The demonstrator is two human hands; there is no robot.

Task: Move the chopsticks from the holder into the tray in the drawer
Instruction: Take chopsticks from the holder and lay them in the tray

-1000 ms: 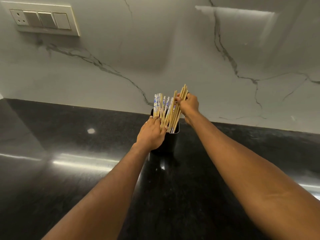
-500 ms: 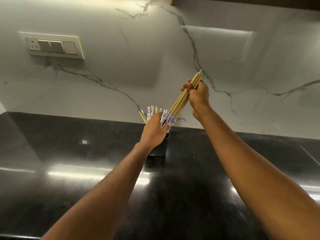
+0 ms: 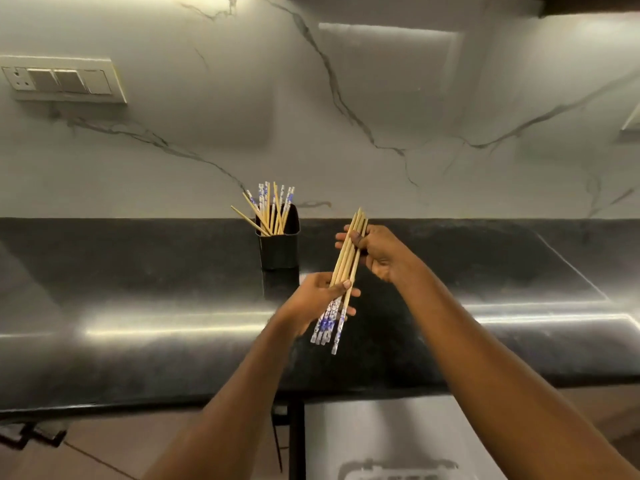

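Observation:
A black holder (image 3: 278,244) stands at the back of the dark countertop with several chopsticks (image 3: 269,211) still upright in it. In front of it, a bundle of several bamboo chopsticks with blue-and-white patterned ends (image 3: 343,271) is held above the counter by both hands. My right hand (image 3: 379,252) pinches the bundle's plain upper ends. My left hand (image 3: 320,299) grips it lower down, just above the patterned ends, which point toward me. Below the counter's front edge an open drawer (image 3: 391,434) shows, its contents blurred.
The glossy black countertop (image 3: 138,306) runs left and right, backed by a white marble wall (image 3: 381,116). A switch plate (image 3: 62,79) sits on the wall at the left. A dark handle (image 3: 31,436) shows at the lower left, over the floor.
My right hand has pulled the bundle fully out of the holder and brought it toward me. My left hand has let go of the holder and taken the bundle's lower part.

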